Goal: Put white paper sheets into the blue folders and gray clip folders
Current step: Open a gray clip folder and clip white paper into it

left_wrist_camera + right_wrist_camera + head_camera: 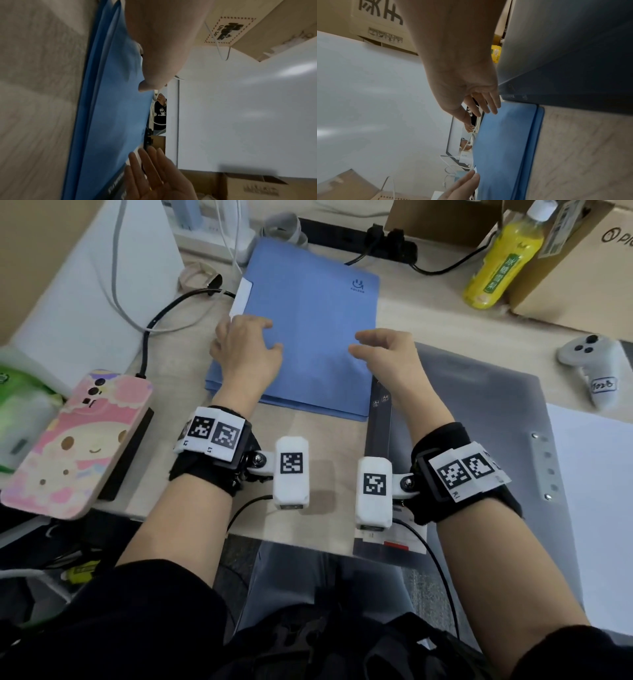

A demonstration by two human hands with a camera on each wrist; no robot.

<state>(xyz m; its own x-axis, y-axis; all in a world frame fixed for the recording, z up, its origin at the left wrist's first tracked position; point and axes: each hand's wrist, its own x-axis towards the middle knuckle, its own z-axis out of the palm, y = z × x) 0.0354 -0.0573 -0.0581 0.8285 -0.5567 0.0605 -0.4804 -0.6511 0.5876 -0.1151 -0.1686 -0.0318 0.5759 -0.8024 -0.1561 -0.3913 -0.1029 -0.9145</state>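
Note:
A stack of blue folders (315,313) lies shut in the middle of the desk, and a white paper sheet (241,297) sticks out of its left edge. My left hand (272,335) rests on the left part of the top folder with relaxed fingers. Over the folder's right edge my right hand (355,343) hovers, fingers straight and holding nothing. In the right wrist view the right hand's fingertips (494,109) sit close to the blue folder (505,142). A gray clip folder (479,405) lies open to the right, with white paper (596,508) beside its metal clip (544,467).
A pink phone (75,440) and a green packet (17,392) lie at the left. Black and white cables (161,316) run behind the folders near a power strip (387,241). A yellow bottle (503,258), a cardboard box (582,268) and a white controller (592,364) stand at the right.

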